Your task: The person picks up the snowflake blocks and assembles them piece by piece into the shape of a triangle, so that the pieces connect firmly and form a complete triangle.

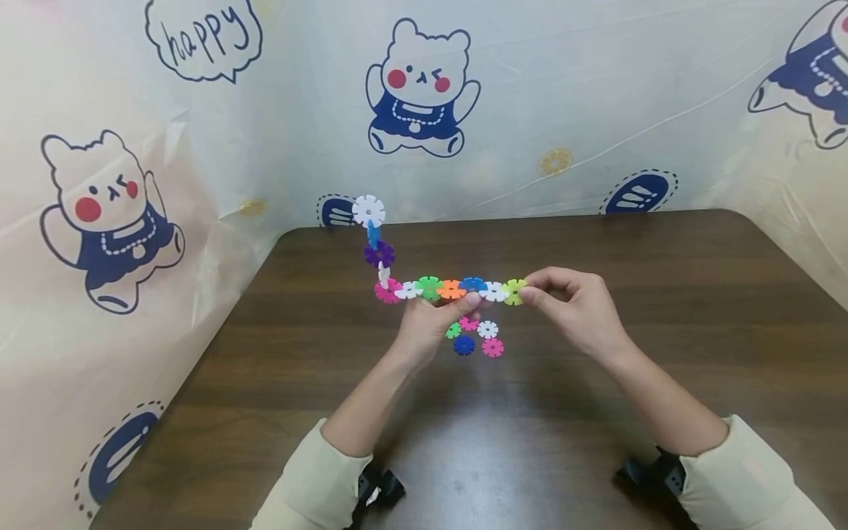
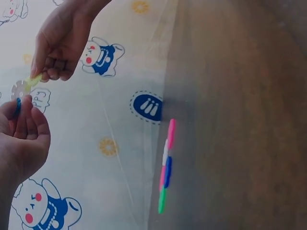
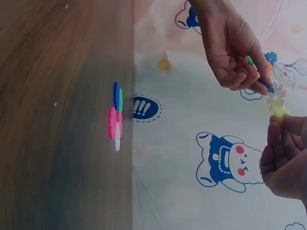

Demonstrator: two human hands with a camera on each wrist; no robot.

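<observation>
My left hand (image 1: 424, 327) grips a chain of notched snowflake discs near its blue disc (image 1: 472, 284), thumb on the near side. The chain runs level through a pink disc (image 1: 387, 290), a green disc (image 1: 430, 288), an orange disc (image 1: 453, 289) and white ones, then bends upward at the left to a white disc (image 1: 368, 211) on top. With thumb and fingertips, my right hand (image 1: 583, 313) pinches the yellow-green disc (image 1: 513, 292) at the right end. In the right wrist view that yellow-green disc (image 3: 279, 111) meets a white disc (image 3: 276, 97); how deeply they interlock cannot be told.
Several loose discs lie on the brown table (image 1: 298, 383) below the held chain, among them a blue disc (image 1: 464, 345), a pink disc (image 1: 492, 347) and a white disc (image 1: 487, 329). A printed plastic sheet (image 1: 305, 110) hangs behind and to the left.
</observation>
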